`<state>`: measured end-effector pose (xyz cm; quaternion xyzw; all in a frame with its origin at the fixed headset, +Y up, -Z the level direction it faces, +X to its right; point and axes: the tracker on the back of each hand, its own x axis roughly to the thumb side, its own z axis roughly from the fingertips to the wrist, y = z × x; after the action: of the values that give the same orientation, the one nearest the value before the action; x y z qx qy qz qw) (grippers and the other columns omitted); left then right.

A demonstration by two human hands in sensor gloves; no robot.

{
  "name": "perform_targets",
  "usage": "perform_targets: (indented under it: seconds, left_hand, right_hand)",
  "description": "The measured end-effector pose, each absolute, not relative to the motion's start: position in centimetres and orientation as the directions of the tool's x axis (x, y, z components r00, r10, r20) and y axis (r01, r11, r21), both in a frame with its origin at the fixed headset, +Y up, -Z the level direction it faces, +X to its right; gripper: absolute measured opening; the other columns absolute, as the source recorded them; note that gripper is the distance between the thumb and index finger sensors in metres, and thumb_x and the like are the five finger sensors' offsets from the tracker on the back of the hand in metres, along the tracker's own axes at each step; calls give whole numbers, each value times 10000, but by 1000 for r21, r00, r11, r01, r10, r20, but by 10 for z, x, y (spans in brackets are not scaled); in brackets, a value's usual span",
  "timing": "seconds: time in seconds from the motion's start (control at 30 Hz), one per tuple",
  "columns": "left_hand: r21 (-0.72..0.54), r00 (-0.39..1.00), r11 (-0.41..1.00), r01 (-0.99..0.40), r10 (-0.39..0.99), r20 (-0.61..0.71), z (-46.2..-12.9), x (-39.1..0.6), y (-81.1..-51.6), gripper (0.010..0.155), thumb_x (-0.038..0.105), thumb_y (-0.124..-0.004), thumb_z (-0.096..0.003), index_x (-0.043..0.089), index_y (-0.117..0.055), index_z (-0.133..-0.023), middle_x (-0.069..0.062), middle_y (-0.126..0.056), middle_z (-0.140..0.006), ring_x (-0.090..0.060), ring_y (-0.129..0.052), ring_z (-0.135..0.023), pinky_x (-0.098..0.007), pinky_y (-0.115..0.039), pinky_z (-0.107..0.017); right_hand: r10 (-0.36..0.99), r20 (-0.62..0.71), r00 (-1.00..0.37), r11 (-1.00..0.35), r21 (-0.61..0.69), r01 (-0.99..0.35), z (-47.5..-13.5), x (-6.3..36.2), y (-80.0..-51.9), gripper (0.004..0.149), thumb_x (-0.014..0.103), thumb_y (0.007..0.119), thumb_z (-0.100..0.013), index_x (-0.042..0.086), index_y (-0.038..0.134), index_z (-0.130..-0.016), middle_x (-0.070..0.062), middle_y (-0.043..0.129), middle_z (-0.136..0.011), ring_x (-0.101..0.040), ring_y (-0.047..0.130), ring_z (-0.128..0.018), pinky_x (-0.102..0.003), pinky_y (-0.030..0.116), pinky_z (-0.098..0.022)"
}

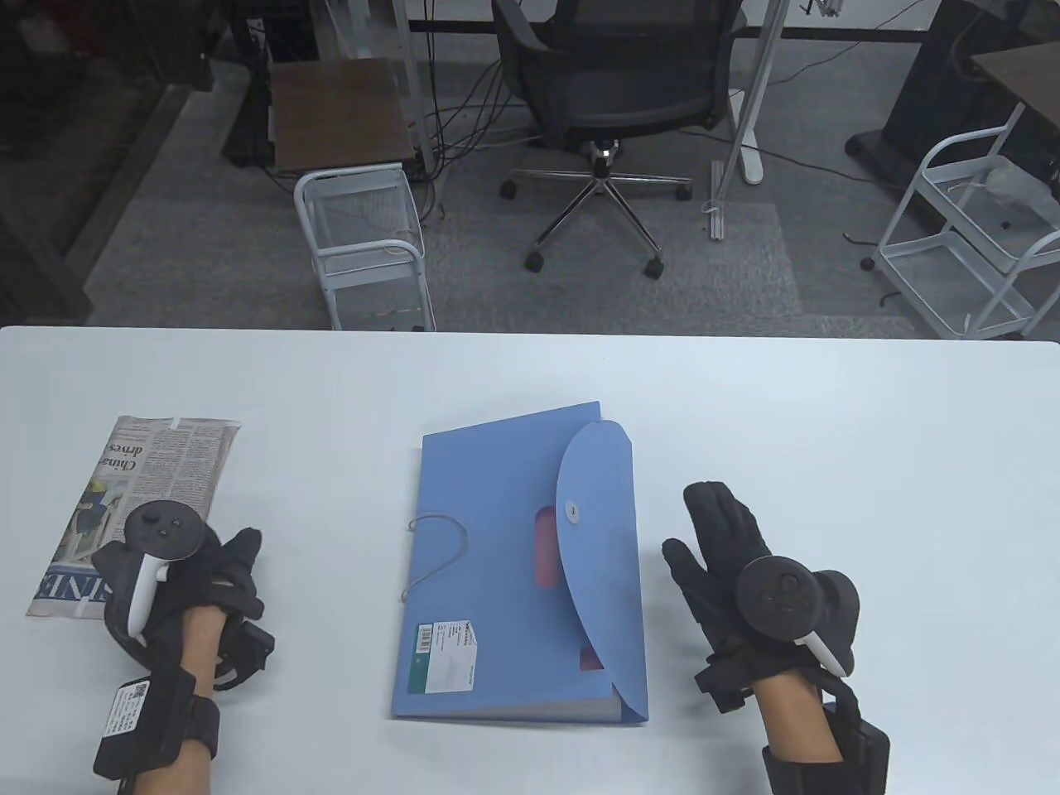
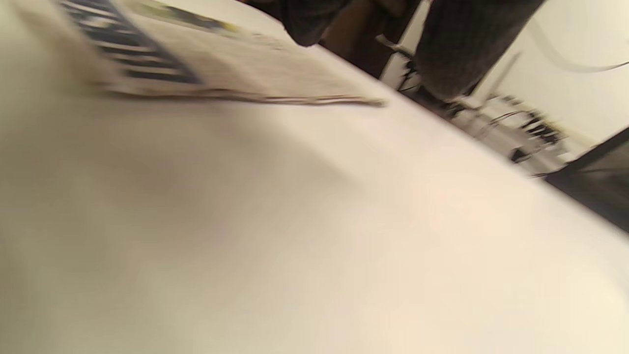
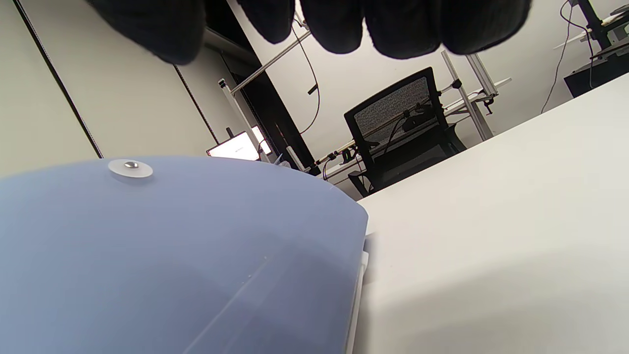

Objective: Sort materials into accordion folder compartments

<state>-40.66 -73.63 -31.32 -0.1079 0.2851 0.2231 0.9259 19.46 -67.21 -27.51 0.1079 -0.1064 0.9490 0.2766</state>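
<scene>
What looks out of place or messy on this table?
Little. The blue accordion folder lies closed, but its elastic cord hangs loose, unhooked from the flap button. The folded newspaper lies slightly askew.

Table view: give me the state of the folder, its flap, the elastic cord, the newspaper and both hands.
Folder: flat on the table, not opened.
Flap: folded over the front.
Cord: loose, not on the button.
Newspaper: folded, flat, outside the folder.
Left hand: over the newspaper's near corner, grip unclear.
Right hand: open, empty, beside the folder.
</scene>
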Motion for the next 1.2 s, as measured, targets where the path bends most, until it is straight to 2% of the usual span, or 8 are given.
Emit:
perform_targets:
  seconds: [0.13, 0.17, 0.23, 0.37, 0.43, 0.67, 0.97, 1.2]
  left_hand:
    - [-220, 748, 864, -453, 235, -620, -309, -425, -764, 914, 535, -678, -631, 20, -160, -1180, -287, -53, -1185, -545, -103, -1052, -677, -271, -708]
    - [-184, 751, 883, -432, 239, -616, -309, -425, -761, 922, 549, -685, -628, 21, -172, -1183, -286, -74, -1193, -545, -119, -1055, -674, -285, -711]
    - [-160, 767, 926, -342, 176, -617, -311, -423, -755, 846, 489, -742, -617, 13, -337, -1188, -299, -263, -1217, -560, -303, -1068, -670, -386, -724]
    - [-192, 794, 951, -241, 80, -602, -319, -413, -747, 756, 462, -768, -604, 10, -490, -1142, -329, -436, -1180, -582, -503, -1024, -649, -561, -691]
    - [-221, 819, 961, -167, 11, -573, -323, -405, -746, 620, 414, -741, -615, 53, -583, -1093, -327, -508, -1160, -577, -595, -994, -630, -628, -668]
    - [-260, 822, 962, 88, -217, -526, -329, -389, -746, 440, 345, -736, -602, 119, -714, -979, -220, -701, -1094, -440, -816, -917, -517, -784, -610]
    - [-255, 824, 963, 85, -212, -526, -326, -394, -747, 429, 316, -697, -601, 128, -772, -978, -165, -708, -1105, -392, -823, -927, -481, -790, -618]
    - [-140, 825, 989, -54, -35, -565, -319, -400, -740, 435, 283, -627, -602, 119, -695, -999, -197, -729, -1080, -430, -824, -922, -510, -784, -613]
  right_hand:
    - [493, 253, -832, -833, -139, -536, -275, 195, -674, 678, 503, 668, -595, 164, 425, -1130, -246, 483, -1172, -567, 591, -992, -701, 622, -654]
    - [492, 250, -834, -835, -135, -533, -276, 196, -675, 679, 504, 668, -595, 164, 426, -1130, -245, 483, -1172, -564, 594, -991, -701, 623, -653]
    - [491, 243, -837, -837, -134, -530, -276, 196, -676, 677, 501, 669, -595, 163, 427, -1129, -246, 483, -1171, -562, 600, -989, -701, 625, -652]
    - [483, 240, -842, -844, -126, -520, -277, 196, -678, 677, 502, 668, -595, 161, 430, -1129, -254, 488, -1167, -569, 610, -981, -697, 631, -650]
    - [475, 241, -846, -850, -123, -512, -276, 195, -679, 674, 502, 668, -595, 162, 433, -1127, -260, 491, -1164, -567, 619, -977, -694, 639, -647]
    - [466, 266, -844, -854, -115, -507, -276, 189, -677, 666, 504, 664, -596, 159, 450, -1124, -261, 507, -1158, -569, 637, -968, -685, 654, -643]
    - [456, 252, -853, -870, -75, -487, -281, 186, -687, 664, 503, 665, -595, 154, 458, -1121, -264, 514, -1153, -567, 649, -962, -682, 661, -639]
    - [497, 243, -833, -844, -87, -529, -281, 191, -685, 661, 500, 665, -595, 153, 461, -1119, -264, 531, -1146, -566, 661, -956, -678, 666, -638]
